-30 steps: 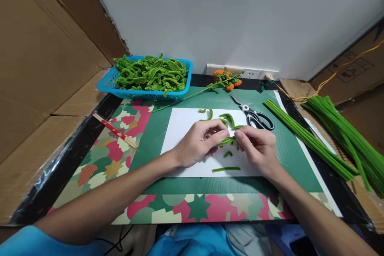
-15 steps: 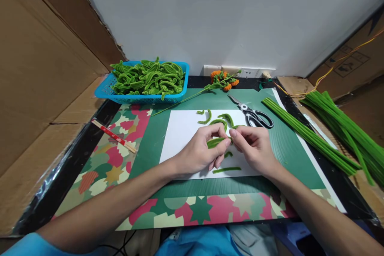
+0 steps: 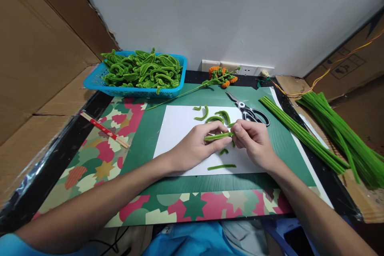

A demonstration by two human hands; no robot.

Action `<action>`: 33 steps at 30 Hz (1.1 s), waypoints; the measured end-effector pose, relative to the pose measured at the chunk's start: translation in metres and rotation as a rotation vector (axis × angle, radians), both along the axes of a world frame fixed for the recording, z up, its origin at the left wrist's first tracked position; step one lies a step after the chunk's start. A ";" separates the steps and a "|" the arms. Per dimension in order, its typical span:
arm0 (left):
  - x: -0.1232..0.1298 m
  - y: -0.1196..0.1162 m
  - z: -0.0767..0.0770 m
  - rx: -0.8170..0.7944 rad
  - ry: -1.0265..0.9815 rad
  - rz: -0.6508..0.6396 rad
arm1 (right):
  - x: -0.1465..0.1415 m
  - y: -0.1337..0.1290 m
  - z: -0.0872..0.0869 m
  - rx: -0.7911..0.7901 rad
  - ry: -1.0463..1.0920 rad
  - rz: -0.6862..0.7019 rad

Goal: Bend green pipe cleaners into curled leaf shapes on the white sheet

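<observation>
My left hand pinches a green fuzzy pipe-cleaner leaf, which lies lengthwise between thumb and fingers. At the leaf's right end, the thumb and fingertips of my right hand are closed on the same piece. Both hands meet above a white sheet of paper. Several short curved pipe-cleaner pieces lie on the paper just beyond my fingers. Nearer to me rests one straight short piece. My fingers partly hide the joint of the leaf.
A blue basket heaped with green pipe-cleaner leaves stands back left. Black-handled scissors lie behind my right hand. Straight green pipe cleaners are on the right. Chopsticks in a red wrapper lie left; an orange-flowered stem lies at the back.
The left fingers have straightened, so more of the leaf shows between them. My right fingertips stay closed at its end. The whole view has shifted slightly.
</observation>
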State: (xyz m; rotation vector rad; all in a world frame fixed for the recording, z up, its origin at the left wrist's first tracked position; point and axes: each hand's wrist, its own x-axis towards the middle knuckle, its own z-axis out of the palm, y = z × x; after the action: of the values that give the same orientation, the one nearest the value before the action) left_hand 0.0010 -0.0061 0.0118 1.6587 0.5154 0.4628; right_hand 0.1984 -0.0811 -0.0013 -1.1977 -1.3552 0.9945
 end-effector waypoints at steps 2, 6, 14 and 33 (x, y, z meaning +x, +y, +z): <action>0.002 -0.003 0.002 -0.345 -0.009 -0.047 | 0.001 -0.002 -0.002 0.029 -0.044 0.006; 0.003 -0.002 0.001 -0.768 -0.081 -0.120 | 0.002 -0.002 -0.004 0.167 -0.264 -0.009; 0.003 0.002 -0.004 -0.864 -0.084 -0.062 | 0.006 -0.001 -0.002 0.241 -0.431 0.003; 0.002 0.002 -0.003 -0.997 -0.098 -0.097 | 0.002 0.000 0.004 0.172 -0.298 0.006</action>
State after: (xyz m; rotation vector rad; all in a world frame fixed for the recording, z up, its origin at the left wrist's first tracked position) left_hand 0.0034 -0.0038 0.0085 0.6936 0.4744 0.1528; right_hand 0.2000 -0.0809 0.0022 -1.2447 -1.6430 0.7052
